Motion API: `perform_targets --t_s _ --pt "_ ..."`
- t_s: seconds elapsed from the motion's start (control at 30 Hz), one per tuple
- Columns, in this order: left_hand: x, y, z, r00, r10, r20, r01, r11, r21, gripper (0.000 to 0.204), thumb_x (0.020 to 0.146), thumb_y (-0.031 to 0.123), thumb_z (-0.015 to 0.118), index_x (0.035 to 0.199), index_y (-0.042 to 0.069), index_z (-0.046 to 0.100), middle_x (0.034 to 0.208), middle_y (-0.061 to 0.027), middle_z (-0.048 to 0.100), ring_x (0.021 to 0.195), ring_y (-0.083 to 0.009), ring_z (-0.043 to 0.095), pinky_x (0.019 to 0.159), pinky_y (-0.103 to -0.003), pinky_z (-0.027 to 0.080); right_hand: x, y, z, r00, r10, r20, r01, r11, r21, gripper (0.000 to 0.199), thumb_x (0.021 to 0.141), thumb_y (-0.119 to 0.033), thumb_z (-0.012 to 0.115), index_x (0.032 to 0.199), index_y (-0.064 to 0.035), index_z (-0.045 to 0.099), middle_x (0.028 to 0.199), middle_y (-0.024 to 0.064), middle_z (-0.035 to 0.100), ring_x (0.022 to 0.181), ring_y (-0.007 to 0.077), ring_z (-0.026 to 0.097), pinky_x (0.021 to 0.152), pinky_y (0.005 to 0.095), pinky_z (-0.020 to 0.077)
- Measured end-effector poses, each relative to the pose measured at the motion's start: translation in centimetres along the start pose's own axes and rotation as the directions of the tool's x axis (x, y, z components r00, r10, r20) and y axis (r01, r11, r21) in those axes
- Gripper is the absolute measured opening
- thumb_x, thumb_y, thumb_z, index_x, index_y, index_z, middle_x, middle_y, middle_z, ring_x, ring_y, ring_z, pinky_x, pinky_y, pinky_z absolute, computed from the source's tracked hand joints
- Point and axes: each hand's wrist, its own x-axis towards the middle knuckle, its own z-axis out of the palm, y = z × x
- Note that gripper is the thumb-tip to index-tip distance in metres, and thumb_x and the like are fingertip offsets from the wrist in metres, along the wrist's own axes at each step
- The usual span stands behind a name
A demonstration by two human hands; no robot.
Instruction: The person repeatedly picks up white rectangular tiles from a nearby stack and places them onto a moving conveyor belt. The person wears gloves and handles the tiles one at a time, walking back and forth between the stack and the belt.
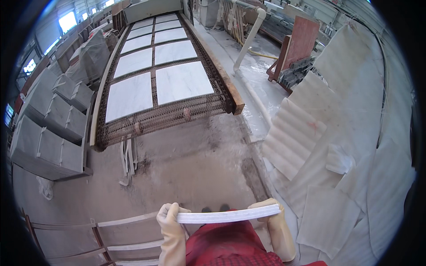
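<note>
My left hand [170, 217], in a long cream rubber glove, is closed around one end of a long white strip [224, 216]. At its other end my right hand [271, 212], gloved the same way, grips it from beneath and behind. The strip is narrow, bows slightly downward and has fine lines along its length; its material I cannot tell. It is held level in front of my red apron [222, 241]. Below and to the left, a brown metal rack [98, 241] has pale strips along its bars, close to my left hand.
Ahead, a mesh conveyor [177, 113] carries two rows of white stone slabs [183, 84]. Strapped stacks of grey slabs [53, 133] stand at left. Pale strips [128, 162] lie under the conveyor's near end. Foam sheets [328, 215] cover the right side, beyond a white pipe [248, 44].
</note>
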Motion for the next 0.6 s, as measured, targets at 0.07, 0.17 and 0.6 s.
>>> perform_targets --t_s 0.07,0.17,0.6 --pt "2.3 0.4 1.9 0.999 0.018 -0.027 -0.017 1.000 0.015 0.020 0.087 0.011 0.053 0.070 0.000 0.051 0.059 -0.0167 0.061 0.048 -0.0173 0.053 0.049 -0.030 0.044 2.9 -2.0 0.4 1.000 -0.031 0.002 0.031 0.997 -0.076 0.017 0.071 -0.007 0.063 0.081 0.0066 0.069 0.066 0.0076 0.064 0.048 0.0087 0.049 0.041 0.0213 0.0310" --pt "5.6 0.8 5.3 0.996 -0.016 -0.093 0.012 0.999 -0.038 0.019 0.087 0.011 0.053 0.071 0.001 0.050 0.060 -0.0171 0.061 0.048 -0.0176 0.053 0.048 -0.030 0.043 8.1 -4.0 -0.1 0.998 -0.060 0.021 0.064 0.963 -0.261 0.009 0.077 0.000 0.059 0.081 -0.0025 0.066 0.080 0.0078 0.069 0.064 0.0120 0.061 0.051 0.0237 0.0477" --pt "20.4 3.4 13.7 0.963 -0.033 -0.266 0.020 0.999 -0.050 0.019 0.087 0.013 0.054 0.072 0.003 0.049 0.060 -0.0168 0.062 0.045 -0.0162 0.050 0.043 -0.029 0.039 27.5 -14.7 5.8 0.990 0.141 0.003 -0.139 0.978 -0.158 0.018 0.072 0.009 0.056 0.078 -0.0028 0.069 0.075 0.0082 0.068 0.059 0.0126 0.059 0.047 0.0254 0.0448"
